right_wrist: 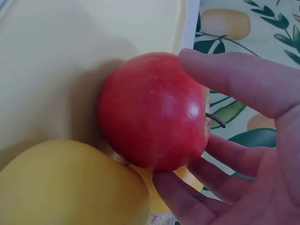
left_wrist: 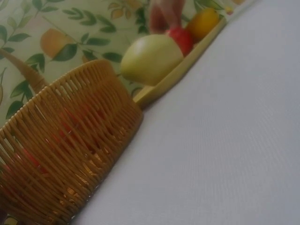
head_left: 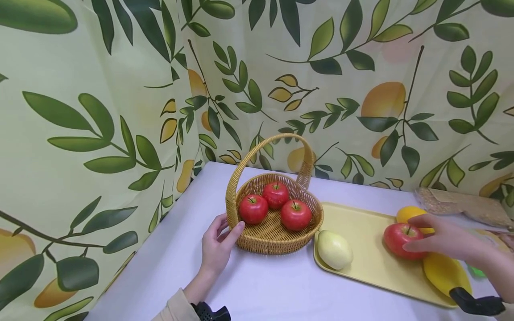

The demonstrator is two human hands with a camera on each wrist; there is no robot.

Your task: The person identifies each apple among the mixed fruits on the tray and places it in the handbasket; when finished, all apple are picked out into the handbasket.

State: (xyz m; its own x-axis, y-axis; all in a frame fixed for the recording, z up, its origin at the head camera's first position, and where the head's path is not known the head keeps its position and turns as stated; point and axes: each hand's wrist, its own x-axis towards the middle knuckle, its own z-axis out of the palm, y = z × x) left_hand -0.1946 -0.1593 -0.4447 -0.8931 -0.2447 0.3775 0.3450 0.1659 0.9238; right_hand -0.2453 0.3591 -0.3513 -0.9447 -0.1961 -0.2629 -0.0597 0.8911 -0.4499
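Note:
My left hand [head_left: 218, 243] holds the near left side of a round wicker basket [head_left: 277, 246], thumb by the rim. Three red apples lie in the basket: a left one [head_left: 253, 209], a back one [head_left: 275, 195] and a right one [head_left: 296, 215]. Over the right part of a pale yellow tray [head_left: 365, 223], my right hand [head_left: 445, 236] grips another red apple [right_wrist: 152, 112] between thumb and fingers. Whether this apple touches the tray, I cannot tell. Beside it lies a yellow fruit [head_left: 445, 274]; behind it, an orange-yellow fruit [head_left: 410, 213] is partly hidden by the hand.
A pale yellow-green fruit [head_left: 334, 249] sits at the tray's left end, close to the basket. At the back right, clear bags of grain-like pieces [head_left: 462, 206] lie on the white tablecloth [head_left: 281, 285]. Leaf-patterned cloth [head_left: 341, 80] hangs behind and at the left.

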